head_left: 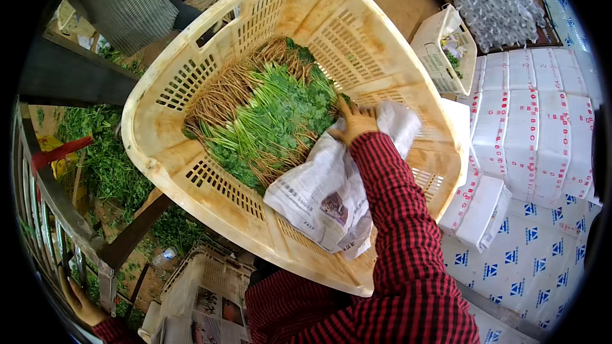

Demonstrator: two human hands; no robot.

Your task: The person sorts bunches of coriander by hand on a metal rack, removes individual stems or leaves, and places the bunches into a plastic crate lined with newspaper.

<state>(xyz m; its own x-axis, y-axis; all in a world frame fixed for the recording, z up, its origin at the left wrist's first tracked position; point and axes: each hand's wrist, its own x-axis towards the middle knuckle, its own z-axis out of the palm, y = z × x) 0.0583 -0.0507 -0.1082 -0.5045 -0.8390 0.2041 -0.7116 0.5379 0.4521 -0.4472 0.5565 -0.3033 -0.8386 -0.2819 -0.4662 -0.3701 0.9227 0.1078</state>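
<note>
In a big cream plastic basket (403, 44), stained brown inside, lie bunches of leafy cilantro (280, 108) with long brown roots and pale green stems. My right hand (354, 123) reaches over the near-right rim into the basket. Its fingers are spread at the right edge of the greens, beside and partly over a crumpled sheet of newspaper (322, 200) that lines this side. My left hand (81, 302) is low at the far left, next to a metal rack (95, 248). Its visible fingers are stretched out, with nothing seen in them.
Loose greens (105, 165) lie on the ground to the left. At lower left stands another crate (204, 261) with newspaper over it. White cartons (529, 114) with red print are stacked at the right, near a smaller cream basket (424, 44). Bubble wrap (484, 0) lies behind.
</note>
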